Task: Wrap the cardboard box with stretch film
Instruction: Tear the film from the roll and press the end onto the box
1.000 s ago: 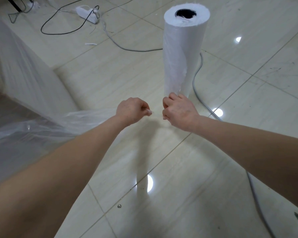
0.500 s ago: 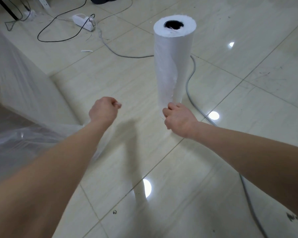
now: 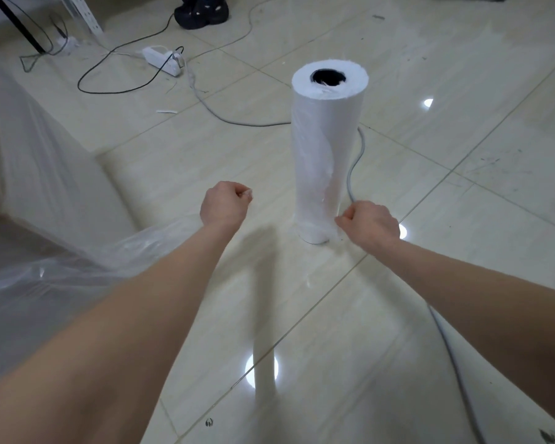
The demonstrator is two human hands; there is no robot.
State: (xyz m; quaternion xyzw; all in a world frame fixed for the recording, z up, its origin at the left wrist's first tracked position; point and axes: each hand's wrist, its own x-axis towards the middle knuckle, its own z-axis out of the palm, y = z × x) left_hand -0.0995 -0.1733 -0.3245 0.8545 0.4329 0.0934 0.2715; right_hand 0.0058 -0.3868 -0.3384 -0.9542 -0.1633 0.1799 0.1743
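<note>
Your left hand pinches the film that runs left to the box; your right hand pinches film beside the upright roll.

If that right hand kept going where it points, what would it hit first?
Probably the upright white roll of stretch film: the right hand sits just beside its base, aimed at it, though depth is unclear.
</note>
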